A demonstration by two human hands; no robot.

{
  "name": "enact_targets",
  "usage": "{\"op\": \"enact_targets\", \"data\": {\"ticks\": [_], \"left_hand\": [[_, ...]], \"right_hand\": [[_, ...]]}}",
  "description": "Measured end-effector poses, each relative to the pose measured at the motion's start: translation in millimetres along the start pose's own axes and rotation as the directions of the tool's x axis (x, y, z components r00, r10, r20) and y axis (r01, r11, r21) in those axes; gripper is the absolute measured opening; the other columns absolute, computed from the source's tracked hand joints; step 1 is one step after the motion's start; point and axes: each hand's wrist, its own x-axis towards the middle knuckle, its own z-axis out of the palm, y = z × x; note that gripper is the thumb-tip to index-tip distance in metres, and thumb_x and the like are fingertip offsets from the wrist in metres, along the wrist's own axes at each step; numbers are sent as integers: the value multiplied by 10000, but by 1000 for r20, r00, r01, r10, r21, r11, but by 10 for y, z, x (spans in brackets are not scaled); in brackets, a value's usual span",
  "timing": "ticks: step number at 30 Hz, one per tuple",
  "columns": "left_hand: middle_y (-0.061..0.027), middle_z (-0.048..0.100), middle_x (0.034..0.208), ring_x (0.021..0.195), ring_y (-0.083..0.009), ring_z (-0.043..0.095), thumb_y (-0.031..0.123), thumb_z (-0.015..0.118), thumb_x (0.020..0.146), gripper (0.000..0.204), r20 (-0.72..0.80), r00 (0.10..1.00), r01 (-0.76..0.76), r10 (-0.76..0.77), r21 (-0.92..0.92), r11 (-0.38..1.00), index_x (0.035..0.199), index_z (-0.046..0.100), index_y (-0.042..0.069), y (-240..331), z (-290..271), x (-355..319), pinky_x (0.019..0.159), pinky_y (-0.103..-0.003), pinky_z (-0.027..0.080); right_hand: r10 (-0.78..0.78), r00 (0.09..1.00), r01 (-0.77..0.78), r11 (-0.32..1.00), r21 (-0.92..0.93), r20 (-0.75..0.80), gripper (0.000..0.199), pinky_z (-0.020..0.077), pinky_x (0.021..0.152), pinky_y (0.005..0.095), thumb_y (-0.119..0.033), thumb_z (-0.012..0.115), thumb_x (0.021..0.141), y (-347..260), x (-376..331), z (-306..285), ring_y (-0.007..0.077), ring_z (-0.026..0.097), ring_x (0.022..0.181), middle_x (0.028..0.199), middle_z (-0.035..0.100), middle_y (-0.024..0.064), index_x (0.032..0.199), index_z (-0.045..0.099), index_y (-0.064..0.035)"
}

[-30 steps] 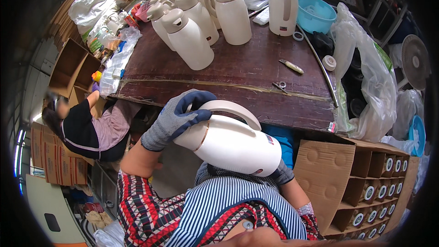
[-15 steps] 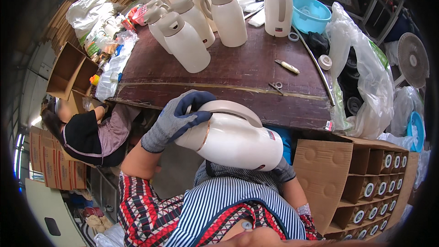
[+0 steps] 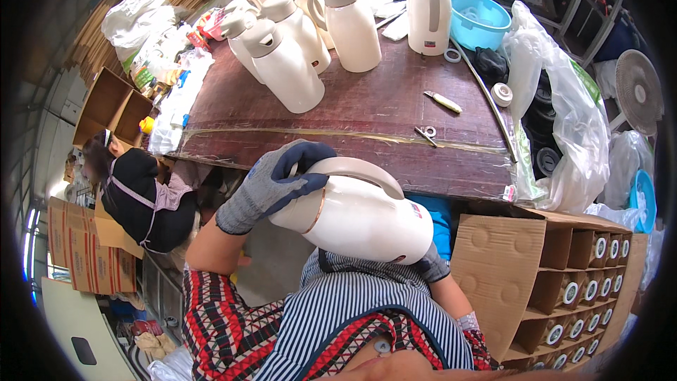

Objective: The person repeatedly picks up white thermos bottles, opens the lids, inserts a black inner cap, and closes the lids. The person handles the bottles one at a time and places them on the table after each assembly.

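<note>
A cream-white thermos jug (image 3: 360,222) with a beige handle lies on its side in front of my body, its lid end to the left. My left hand (image 3: 275,183), in a grey glove with dark blue fingers, is closed round the lid end, its fingers near the upper end of the handle. At the base end, my right hand (image 3: 431,265) in a similar glove supports the jug from beneath; its fingers are mostly hidden behind it. Several similar jugs (image 3: 289,70) stand on the dark red-brown table (image 3: 381,109) beyond.
On the table lie a knife (image 3: 443,102), a small metal piece (image 3: 427,135) and a tape roll (image 3: 501,94). A blue basin (image 3: 480,21) is at the back right. Right of me stands a divided cardboard box (image 3: 543,254). A co-worker (image 3: 144,194) bends at the left.
The jug has shifted very slightly to the left in my hands. The co-worker at the left has bent lower and turned. The far person's pink-gloved hands have moved.
</note>
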Motion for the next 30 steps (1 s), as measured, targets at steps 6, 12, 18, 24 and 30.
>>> {"op": "enact_targets", "data": {"ticks": [6, 12, 18, 24, 30], "left_hand": [[-134, 640, 1329, 1212, -230, 617, 402, 781, 849, 684, 30, 999, -12, 15, -94, 995, 1338, 600, -40, 5, 32, -14, 1067, -367, 459], [-84, 703, 1169, 1084, -157, 639, 147, 769, 894, 415, -53, 986, -163, 159, -83, 983, 1263, 663, -13, 62, 40, -32, 995, -318, 487], [-117, 661, 1238, 1161, -205, 626, 225, 814, 779, 569, -29, 1000, 6, -10, -153, 988, 1254, 655, -45, 104, 39, -62, 1052, -359, 474], [-111, 669, 1235, 1155, -188, 623, 212, 819, 779, 558, -41, 999, -16, 11, -142, 990, 1250, 658, -39, 52, 30, -79, 1046, -347, 473], [-72, 704, 1178, 1106, -160, 642, 107, 786, 859, 425, -110, 994, -15, -9, -213, 977, 1252, 667, -4, -102, 31, -41, 1030, -333, 491]], "right_hand": [[-65, 996, 72, 990, -119, 60, 830, 442, 1153, 370, -166, 843, 853, -96, 34, 53, 231, 543, 1356, 1501, 548, 127, 1548, 409, -37], [49, 999, -45, 976, 214, -10, 747, 453, 1148, 370, -166, 798, 896, -310, 82, 101, 228, 560, 1343, 1481, 568, 129, 1533, 432, -28], [-135, 982, 152, 980, -125, 133, 735, 456, 1149, 396, -214, 789, 910, -531, 85, 154, 251, 561, 1351, 1486, 564, 152, 1530, 442, -21], [-29, 998, 35, 992, 119, -54, 824, 441, 1154, 389, -224, 850, 848, -562, 19, 266, 250, 561, 1347, 1485, 566, 151, 1533, 441, -16], [-116, 979, 66, 959, -274, -169, 799, 450, 1135, 384, -222, 861, 838, -608, -144, 213, 259, 573, 1328, 1461, 586, 134, 1506, 473, -17]]}}
